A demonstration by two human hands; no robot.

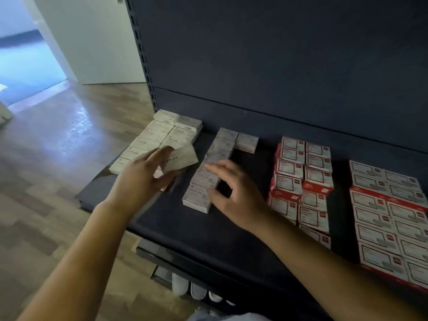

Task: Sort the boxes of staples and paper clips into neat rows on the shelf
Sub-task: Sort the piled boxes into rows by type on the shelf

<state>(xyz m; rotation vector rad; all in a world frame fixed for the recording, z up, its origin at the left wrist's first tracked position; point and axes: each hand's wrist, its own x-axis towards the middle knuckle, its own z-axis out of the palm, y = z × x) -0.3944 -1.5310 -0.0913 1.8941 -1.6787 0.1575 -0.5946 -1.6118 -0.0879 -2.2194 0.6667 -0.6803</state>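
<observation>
Holding a pale box marked STAPLES [179,159] tilted above the shelf [176,228], the left hand [143,176] pinches it between thumb and fingers, just in front of the double row of matching staples boxes [159,137] at the shelf's left end. Placing looks to be the step in hand: that block's right-hand row stops short, and the lifted box seems meant for its near end, so the next move calls for levelling it and setting it flush against its neighbour. The right hand [231,193] grips nothing; its relaxed fingers rest on the middle row of pale boxes [208,172], perhaps squaring it. Further right stand the red-and-white boxes [303,177], stacked in two double-row blocks; their print is too blurred to read.
</observation>
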